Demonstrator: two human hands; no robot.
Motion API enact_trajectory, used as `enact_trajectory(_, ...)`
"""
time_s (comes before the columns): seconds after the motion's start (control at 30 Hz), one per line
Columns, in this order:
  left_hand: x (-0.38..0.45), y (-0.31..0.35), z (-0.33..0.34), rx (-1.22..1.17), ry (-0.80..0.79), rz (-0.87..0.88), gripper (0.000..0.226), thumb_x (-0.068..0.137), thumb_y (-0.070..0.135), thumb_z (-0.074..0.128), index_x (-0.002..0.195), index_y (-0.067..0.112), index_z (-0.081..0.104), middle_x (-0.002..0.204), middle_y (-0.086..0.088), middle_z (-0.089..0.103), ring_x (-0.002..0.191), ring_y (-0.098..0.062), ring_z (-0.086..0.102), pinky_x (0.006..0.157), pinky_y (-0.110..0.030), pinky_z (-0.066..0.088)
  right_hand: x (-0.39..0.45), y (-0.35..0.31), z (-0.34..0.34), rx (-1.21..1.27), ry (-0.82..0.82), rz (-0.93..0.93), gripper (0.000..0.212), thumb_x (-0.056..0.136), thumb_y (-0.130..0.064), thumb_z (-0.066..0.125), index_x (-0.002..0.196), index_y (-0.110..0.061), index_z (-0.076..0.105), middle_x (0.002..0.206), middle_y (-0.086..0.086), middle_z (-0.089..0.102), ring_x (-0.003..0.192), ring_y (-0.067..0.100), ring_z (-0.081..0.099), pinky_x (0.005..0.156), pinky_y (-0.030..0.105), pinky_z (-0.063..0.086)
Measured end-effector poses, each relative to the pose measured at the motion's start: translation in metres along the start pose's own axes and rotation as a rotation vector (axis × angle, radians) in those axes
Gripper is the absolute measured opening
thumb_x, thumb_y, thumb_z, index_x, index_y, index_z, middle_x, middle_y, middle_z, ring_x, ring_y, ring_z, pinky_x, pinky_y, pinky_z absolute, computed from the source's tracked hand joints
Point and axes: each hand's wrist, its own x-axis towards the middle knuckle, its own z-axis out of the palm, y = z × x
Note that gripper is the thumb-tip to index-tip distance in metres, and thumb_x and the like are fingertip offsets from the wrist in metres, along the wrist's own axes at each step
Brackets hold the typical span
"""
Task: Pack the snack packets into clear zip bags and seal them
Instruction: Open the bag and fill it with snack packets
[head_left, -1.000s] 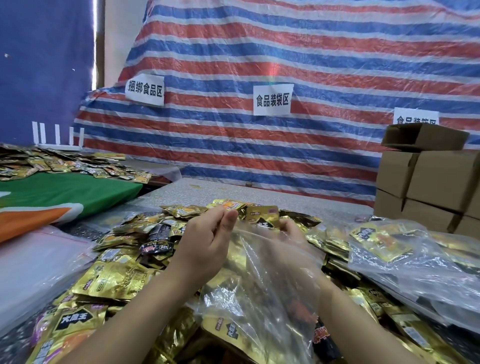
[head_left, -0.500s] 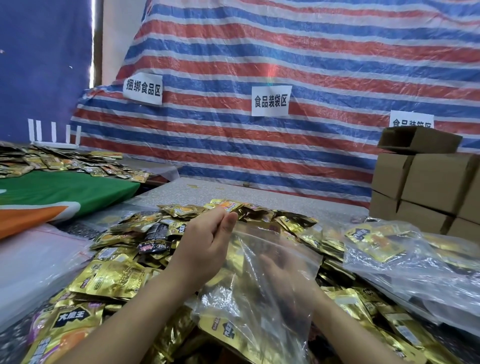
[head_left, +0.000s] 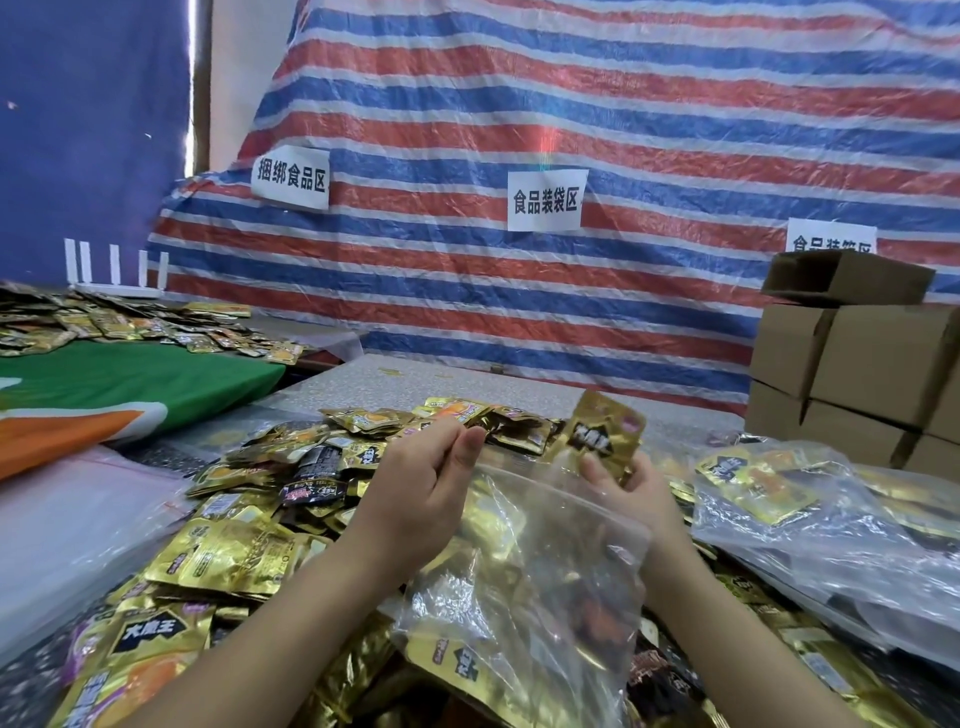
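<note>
A clear zip bag (head_left: 524, 582) hangs in front of me with several gold snack packets inside it. My left hand (head_left: 421, 488) pinches the bag's top left edge between thumb and fingers. My right hand (head_left: 631, 486) holds a gold snack packet (head_left: 605, 434) upright just above the bag's open mouth. A heap of gold snack packets (head_left: 234, 551) covers the table under and around both hands.
Filled clear bags (head_left: 810, 514) lie at the right. Stacked cardboard boxes (head_left: 862, 364) stand at the far right. A green and orange cloth (head_left: 104, 389) and more packets (head_left: 130, 325) sit at the left. A pink-tinted plastic sheet (head_left: 78, 535) lies nearer left.
My right hand came out from behind the bag and rose with a gold packet to the bag's mouth. My left hand stayed pinched on the bag's edge.
</note>
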Motion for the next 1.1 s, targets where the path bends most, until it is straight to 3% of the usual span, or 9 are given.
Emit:
enact_trajectory(0.07, 0.000, -0.001, 0.001, -0.003, -0.008, -0.003, 0.048, 0.099, 0.042, 0.038, 0.065, 0.008, 0.044, 0.058, 0.007, 0.040, 0.052, -0.008, 0.038, 0.050, -0.014, 0.029, 0.005, -0.019, -0.007, 0.196, 0.047, 0.039, 0.017, 0.094, -0.018, 0.062, 0.108, -0.009, 0.062, 0.088, 0.005, 0.077, 0.074, 0.018, 0.075, 0.055, 0.027, 0.059)
enact_trajectory(0.17, -0.001, -0.001, 0.001, -0.013, -0.019, -0.009, 0.049, 0.099, 0.041, 0.038, 0.066, 0.006, 0.045, 0.058, 0.002, 0.042, 0.052, -0.008, 0.037, 0.050, -0.016, 0.029, 0.009, -0.051, -0.010, 0.453, 0.043, 0.069, 0.020, 0.098, -0.016, 0.056, 0.117, -0.009, 0.058, 0.099, 0.011, 0.076, 0.087, 0.026, 0.075, 0.062, 0.042, 0.062)
enact_trajectory(0.3, -0.001, -0.001, 0.002, -0.009, -0.027, -0.015, 0.047, 0.100, 0.037, 0.040, 0.066, 0.004, 0.044, 0.057, -0.009, 0.044, 0.051, -0.013, 0.035, 0.049, -0.027, 0.030, 0.011, -0.086, -0.007, 0.569, -0.020, 0.025, 0.016, 0.100, -0.016, 0.054, 0.115, -0.013, 0.059, 0.091, 0.006, 0.078, 0.078, 0.019, 0.076, 0.056, 0.031, 0.059)
enact_trajectory(0.37, -0.002, -0.001, 0.002, -0.016, -0.021, -0.017, 0.047, 0.100, 0.036, 0.040, 0.066, 0.004, 0.043, 0.056, -0.010, 0.043, 0.050, -0.012, 0.033, 0.049, -0.026, 0.029, 0.008, -0.095, -0.004, 0.592, -0.066, 0.003, 0.018, 0.100, -0.016, 0.054, 0.116, -0.012, 0.059, 0.096, 0.008, 0.078, 0.083, 0.021, 0.076, 0.058, 0.031, 0.060)
enact_trajectory(0.5, -0.001, 0.002, 0.001, -0.010, -0.002, -0.011, 0.046, 0.100, 0.034, 0.040, 0.065, 0.005, 0.042, 0.056, -0.008, 0.042, 0.051, -0.011, 0.034, 0.049, -0.023, 0.027, 0.002, -0.100, 0.002, 0.566, -0.110, -0.006, 0.023, 0.099, -0.016, 0.054, 0.121, -0.010, 0.059, 0.103, 0.010, 0.077, 0.088, 0.023, 0.076, 0.061, 0.033, 0.060)
enact_trajectory(0.67, 0.000, 0.004, 0.000, -0.046, -0.009, -0.034, 0.046, 0.100, 0.035, 0.038, 0.069, 0.002, 0.045, 0.059, -0.013, 0.043, 0.054, -0.025, 0.038, 0.052, -0.040, 0.032, -0.005, -0.100, 0.011, 0.515, -0.130, -0.021, 0.021, 0.097, -0.009, 0.056, 0.117, -0.008, 0.061, 0.097, 0.009, 0.076, 0.083, 0.022, 0.076, 0.060, 0.036, 0.061)
enact_trajectory(0.83, 0.001, 0.005, -0.001, -0.051, 0.013, -0.034, 0.047, 0.100, 0.036, 0.039, 0.067, 0.002, 0.044, 0.058, -0.013, 0.043, 0.053, -0.024, 0.038, 0.051, -0.037, 0.031, -0.012, -0.100, 0.013, 0.352, -0.217, -0.073, 0.023, 0.091, -0.010, 0.061, 0.114, -0.006, 0.062, 0.098, 0.014, 0.074, 0.080, 0.026, 0.075, 0.059, 0.039, 0.061)
enact_trajectory(1.1, 0.001, 0.006, -0.001, -0.064, 0.020, -0.051, 0.051, 0.100, 0.040, 0.037, 0.067, 0.002, 0.045, 0.058, -0.013, 0.044, 0.053, -0.024, 0.039, 0.051, -0.031, 0.031, -0.014, -0.105, 0.004, 0.064, -0.474, -0.127, 0.036, 0.077, -0.015, 0.068, 0.111, -0.007, 0.066, 0.094, 0.011, 0.074, 0.081, 0.022, 0.073, 0.064, 0.029, 0.059)
